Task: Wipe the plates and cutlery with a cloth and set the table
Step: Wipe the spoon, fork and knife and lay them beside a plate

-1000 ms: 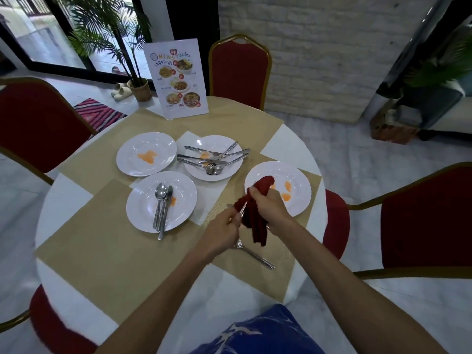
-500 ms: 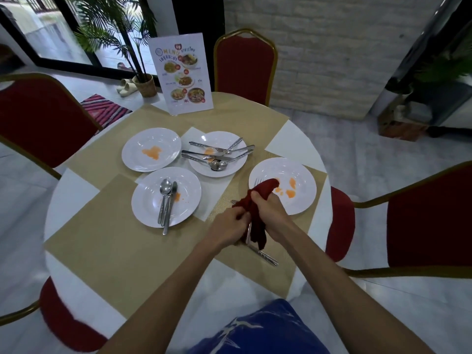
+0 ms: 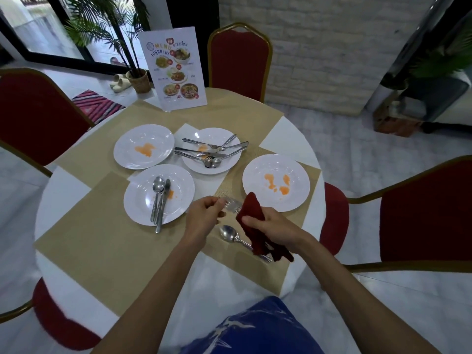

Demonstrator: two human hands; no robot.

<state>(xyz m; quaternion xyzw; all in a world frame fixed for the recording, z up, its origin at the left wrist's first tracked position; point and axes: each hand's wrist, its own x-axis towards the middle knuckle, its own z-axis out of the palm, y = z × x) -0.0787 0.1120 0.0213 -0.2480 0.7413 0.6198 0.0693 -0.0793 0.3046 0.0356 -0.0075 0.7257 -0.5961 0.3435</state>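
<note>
- The fingers [image 3: 213, 201] of our left hand [image 3: 204, 217] were curled and pinched the fork [image 3: 233, 206]. Its pronged end showed in the gap between our hands, and the rest of it was hidden.
- The fingers [image 3: 255, 222] of our right hand [image 3: 272, 227] were clamped round the bunched red cloth [image 3: 251, 213], which was pressed against the fork. A loose tail of cloth hung below the fist.
- We judged the fork light, stiff and smooth, so likely to slip when drawn through fabric. A pinch at the neck or handle seemed safer than one on the prongs.
- The cloth looked soft and limp. It would wrap well but keep no shape.
- A spoon [image 3: 228, 233] lay on the placemat [image 3: 102, 238] just under our hands, its handle running beneath the hanging tail. We thought the tail might drag it.
- The stained plate [image 3: 275, 169] sat just beyond our right hand. We took it for glossy, hard and breakable, best lifted by the rim.
- The near plate [image 3: 143, 208] to our left carried loose cutlery, with a knife [image 3: 161, 208] overhanging the rim toward us. Tilting the plate would probably slide the cutlery off.
- The open room was the bare placemat at our near left.
- On the right, the table [image 3: 58, 195] ended close beside our wrist, with a chair [image 3: 334, 218] just past the edge.
</note>
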